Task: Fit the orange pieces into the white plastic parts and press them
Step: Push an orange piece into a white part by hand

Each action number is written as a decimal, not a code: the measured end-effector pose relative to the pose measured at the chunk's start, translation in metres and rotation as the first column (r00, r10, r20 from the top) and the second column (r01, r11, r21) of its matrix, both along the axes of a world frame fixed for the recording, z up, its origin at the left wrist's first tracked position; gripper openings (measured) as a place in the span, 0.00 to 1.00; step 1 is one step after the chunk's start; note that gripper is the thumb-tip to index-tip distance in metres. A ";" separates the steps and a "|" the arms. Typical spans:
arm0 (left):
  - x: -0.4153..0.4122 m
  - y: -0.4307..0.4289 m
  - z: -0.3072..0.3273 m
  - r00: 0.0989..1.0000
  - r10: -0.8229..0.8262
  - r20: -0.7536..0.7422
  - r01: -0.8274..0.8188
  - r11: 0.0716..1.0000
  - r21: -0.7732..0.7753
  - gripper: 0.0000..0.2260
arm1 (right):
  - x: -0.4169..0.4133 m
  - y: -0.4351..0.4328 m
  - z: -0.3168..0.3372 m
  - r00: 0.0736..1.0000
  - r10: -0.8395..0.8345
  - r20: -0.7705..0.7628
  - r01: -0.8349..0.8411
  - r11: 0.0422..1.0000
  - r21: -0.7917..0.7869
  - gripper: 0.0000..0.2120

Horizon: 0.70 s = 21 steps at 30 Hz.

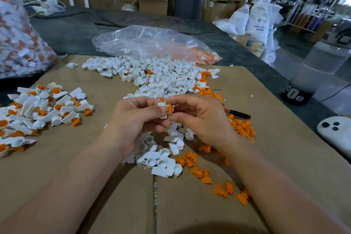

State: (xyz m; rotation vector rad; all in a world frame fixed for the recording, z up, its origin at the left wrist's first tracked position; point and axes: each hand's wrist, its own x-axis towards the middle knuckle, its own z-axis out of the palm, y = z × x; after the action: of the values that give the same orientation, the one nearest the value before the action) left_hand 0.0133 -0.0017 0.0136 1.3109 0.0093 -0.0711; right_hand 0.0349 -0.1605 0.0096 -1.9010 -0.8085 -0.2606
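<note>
- Pinching a white plastic part (163,108) in the left grip (140,118), fingers curled round it, raised above the cardboard sheet (266,100) on the tabletop (76,30).
- Pinching an orange piece (170,108) in the right grip (197,119), touching that part's right side.
- Directly beneath: loose white parts (161,159) heaped on the cardboard, with scattered orange pieces (241,127) to the right.
- Further back: bigger white heap (157,76), beside a clear plastic bag (152,43).
- Far left: fitted pile (38,112), orange seated in white.
- Near the right grip: red-and-black pen (237,114).
</note>
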 end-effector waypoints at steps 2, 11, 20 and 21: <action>0.001 0.000 0.000 1.000 0.017 0.000 -0.017 1.000 0.002 0.09 | 0.001 0.001 -0.001 1.000 -0.008 0.003 0.008 1.000 0.000 0.17; 0.001 0.001 0.000 1.000 0.029 -0.009 -0.029 0.999 -0.026 0.07 | 0.001 0.001 -0.002 1.000 -0.014 -0.027 0.014 1.000 0.000 0.18; 0.002 0.003 0.003 0.999 0.028 -0.016 -0.029 0.999 -0.037 0.08 | 0.000 0.002 0.000 0.996 -0.006 -0.085 0.007 1.000 0.016 0.17; 0.002 0.002 0.003 1.000 0.024 -0.017 -0.025 0.999 -0.029 0.08 | 0.000 0.002 0.000 0.997 -0.003 -0.081 0.006 1.000 0.028 0.18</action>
State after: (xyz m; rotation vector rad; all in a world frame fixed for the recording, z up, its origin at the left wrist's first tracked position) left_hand 0.0150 0.0007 0.0164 1.2806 0.0380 -0.0607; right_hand 0.0344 -0.1584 0.0099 -1.8751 -0.7431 -0.1957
